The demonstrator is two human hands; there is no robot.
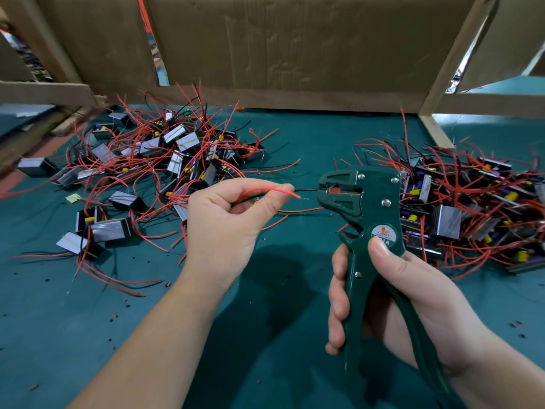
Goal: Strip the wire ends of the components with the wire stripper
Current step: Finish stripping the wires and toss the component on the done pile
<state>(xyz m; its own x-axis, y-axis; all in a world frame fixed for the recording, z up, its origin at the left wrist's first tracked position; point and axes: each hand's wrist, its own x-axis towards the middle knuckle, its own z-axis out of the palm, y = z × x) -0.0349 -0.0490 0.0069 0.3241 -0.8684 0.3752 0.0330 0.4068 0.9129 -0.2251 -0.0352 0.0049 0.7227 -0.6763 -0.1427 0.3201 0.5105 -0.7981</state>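
Head view: left hand (224, 231) pinches wires (261, 189), right hand (407, 302) grips stripper (371, 202), component piles (165, 154) flank.

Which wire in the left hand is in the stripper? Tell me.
The black wire: it runs from the left hand into the head of the green wire stripper. The red wire beside it stops short, its tip bare.

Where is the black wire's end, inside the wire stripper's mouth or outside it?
Inside. The black wire runs from the left hand into the head of the wire stripper; the red wire ends outside, just below.
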